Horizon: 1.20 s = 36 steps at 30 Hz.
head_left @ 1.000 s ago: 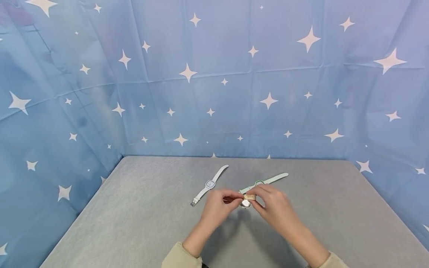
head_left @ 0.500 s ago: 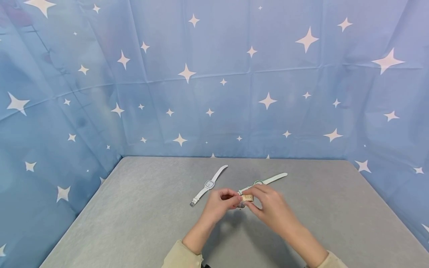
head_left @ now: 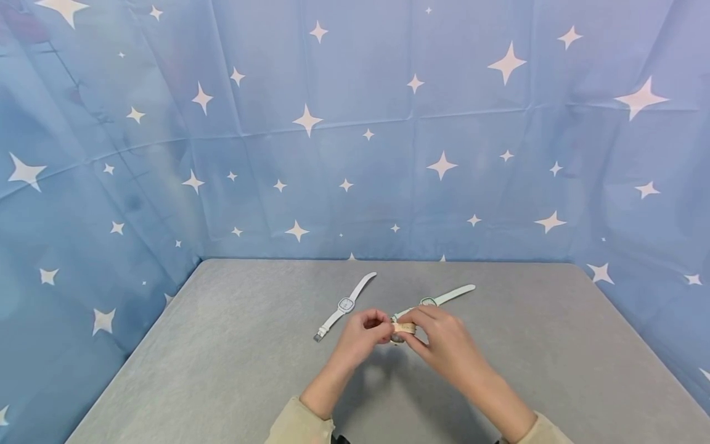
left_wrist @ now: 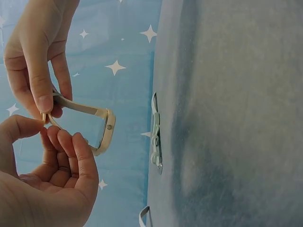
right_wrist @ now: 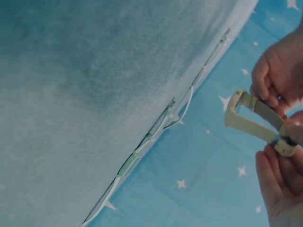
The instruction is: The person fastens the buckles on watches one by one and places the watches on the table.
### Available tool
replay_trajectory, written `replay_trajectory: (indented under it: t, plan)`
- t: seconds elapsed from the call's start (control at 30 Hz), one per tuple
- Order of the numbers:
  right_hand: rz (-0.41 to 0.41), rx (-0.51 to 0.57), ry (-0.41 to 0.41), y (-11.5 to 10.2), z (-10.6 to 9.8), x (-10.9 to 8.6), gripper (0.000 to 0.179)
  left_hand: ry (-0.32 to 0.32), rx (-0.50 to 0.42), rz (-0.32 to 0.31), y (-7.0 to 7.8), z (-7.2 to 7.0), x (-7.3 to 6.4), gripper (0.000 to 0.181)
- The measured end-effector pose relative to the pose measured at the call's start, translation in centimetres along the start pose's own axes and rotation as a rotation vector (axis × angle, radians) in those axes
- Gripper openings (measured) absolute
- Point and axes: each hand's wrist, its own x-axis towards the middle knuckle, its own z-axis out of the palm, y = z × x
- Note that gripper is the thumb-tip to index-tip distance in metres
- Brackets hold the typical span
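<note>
while both hands meet over the tabletop (head_left: 249,351), a cream watch (head_left: 406,328) is held up between them, off the surface, its strap bent round into a loop. the left hand (head_left: 359,338) has a narrow grip, thumb and fingertips pinching the strap near its ends. the right hand (head_left: 448,342) has a narrow grip too, thumb and fingers closed on the strap from the other side. in the left wrist view the squarish watch case sticks out from the fingers, with a small round crown on its side; in the right wrist view the loop shows edge-on, open in the middle.

just behind the hands lies a pale green watch (head_left: 438,300), its near end partly hidden by the right hand's fingers. to the left of it, a white watch (head_left: 346,304) lies stretched out at a slant, dial up, its metal buckle toward the person. beige sleeves (head_left: 299,422) cover the forearms. behind the grey tabletop hangs a blue backdrop (head_left: 355,154) with white four-pointed stars.
</note>
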Motion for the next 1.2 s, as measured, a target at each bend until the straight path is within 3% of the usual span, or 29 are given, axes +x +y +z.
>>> replay_trajectory:
  t: [0.3,1.2]
  plan:
    - [0.003,-0.008,0.015,-0.1,-0.3,0.0,0.027,0.035,0.025,0.003,-0.2,-1.0,0.3,0.013]
    - [0.070,0.062,0.015,-0.2,-0.5,0.5,0.023,-0.027,0.006,-0.010,-0.1,-1.7,0.1,0.023]
